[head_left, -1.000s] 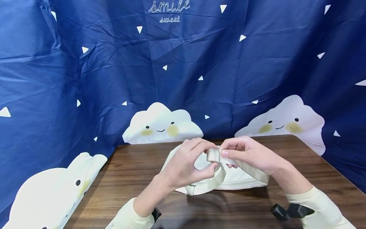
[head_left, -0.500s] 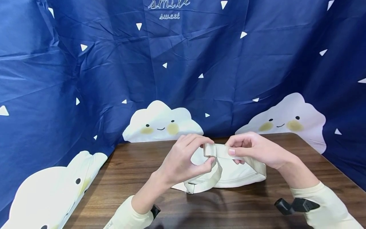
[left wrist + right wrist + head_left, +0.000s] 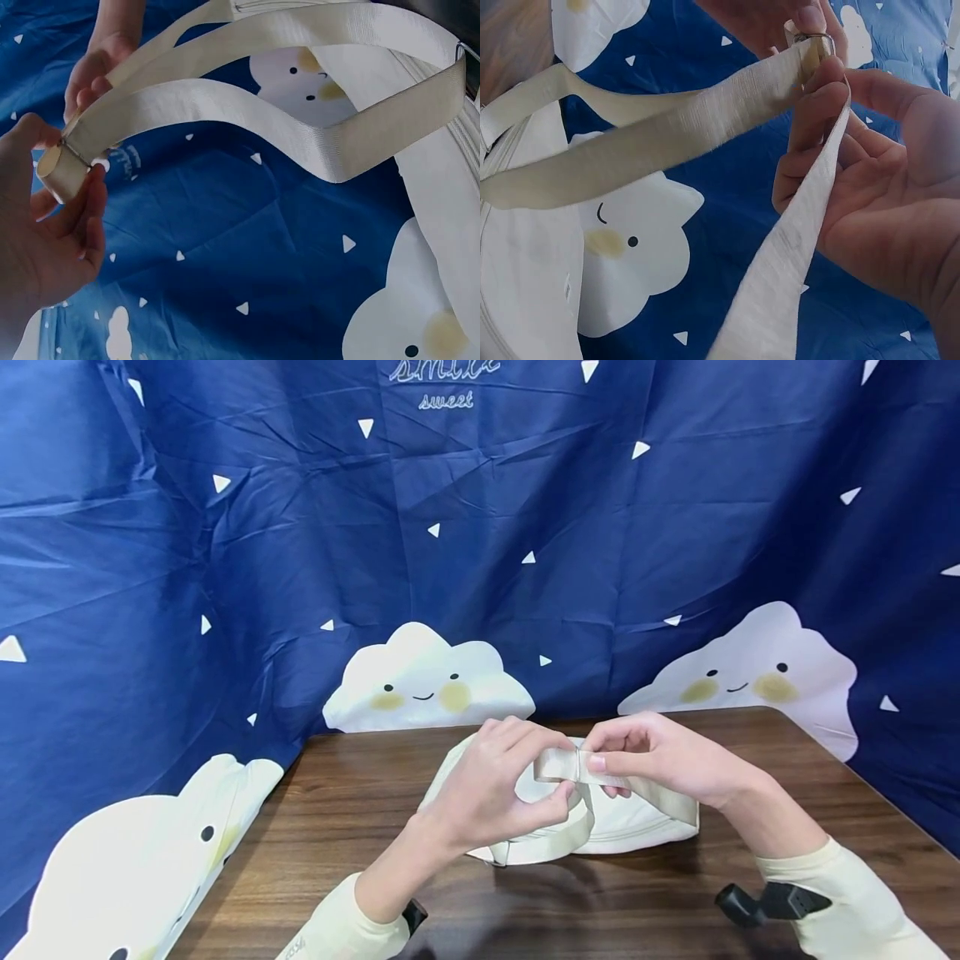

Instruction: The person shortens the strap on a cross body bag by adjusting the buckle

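A cream zippered bag [image 3: 633,827] lies on the table with its flat webbing strap [image 3: 202,101] raised from it. Above the bag, my left hand [image 3: 483,797] pinches the edges of a thin metal strap buckle [image 3: 75,155] between thumb and fingertips. A short loop of webbing [image 3: 553,766] bulges from the buckle on the left-hand side. Close beside it, my right hand [image 3: 667,760] pinches the strap, thumb on the near face. In the right wrist view, one strap length [image 3: 780,247] runs down past the palm; the right fingertips partly cover the buckle.
The brown wooden table [image 3: 300,877] extends around the bag. Behind and left of it hangs a blue cloth [image 3: 480,593] printed with clouds and triangles. A second metal strap fitting [image 3: 498,853] rests near the bag's front left.
My right hand drew the strap rightward, baring webbing between the hands, then came back beside the buckle. The left hand shifted slightly left and up, then returned. The loop's size varied slightly.
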### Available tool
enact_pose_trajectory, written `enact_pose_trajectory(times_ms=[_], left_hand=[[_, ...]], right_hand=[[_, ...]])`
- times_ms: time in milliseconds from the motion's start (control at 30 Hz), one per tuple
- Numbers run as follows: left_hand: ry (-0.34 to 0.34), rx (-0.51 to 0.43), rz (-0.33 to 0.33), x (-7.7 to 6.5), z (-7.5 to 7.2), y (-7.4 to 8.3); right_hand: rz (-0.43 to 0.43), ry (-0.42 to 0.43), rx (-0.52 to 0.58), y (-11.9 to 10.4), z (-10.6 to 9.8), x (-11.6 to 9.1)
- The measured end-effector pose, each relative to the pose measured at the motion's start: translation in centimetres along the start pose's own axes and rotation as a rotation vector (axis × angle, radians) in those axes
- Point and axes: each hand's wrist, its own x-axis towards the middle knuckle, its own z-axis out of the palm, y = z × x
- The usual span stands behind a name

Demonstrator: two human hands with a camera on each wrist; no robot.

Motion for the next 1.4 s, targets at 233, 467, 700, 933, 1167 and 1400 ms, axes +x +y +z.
enact_pose_trajectory(times_ms=[233,467,700,933,1167,1400], left_hand=[[0.003,0.03,-0.025,0.1,-0.5,-0.2],[-0.032,0.044,-0.045,0.0,-0.5,-0.3],[-0.05,0.065,-0.032,-0.1,0.1,-0.1],[-0.057,0.086,-0.027,-0.2,0.4,0.0],[-0.075,-0.109,-0.166,-0.2,0.5,-0.4],[-0.232,-0.387,-0.368,-0.7,1.2,-1.1]], right_hand=[[0.044,0.009,0.003,0.1,-0.9,-0.4],[0.042,0.036,0.009,0.5,-0.9,-0.2],[0.013,0.043,0.051,0.7,0.1,0.3],[0.021,0.024,0.084,0.6,1.0,0.7],[0.026,0.083,0.077,0.0,1.5,0.7],[-0.084,0.086,0.275,-0.4,1.0,0.3]])
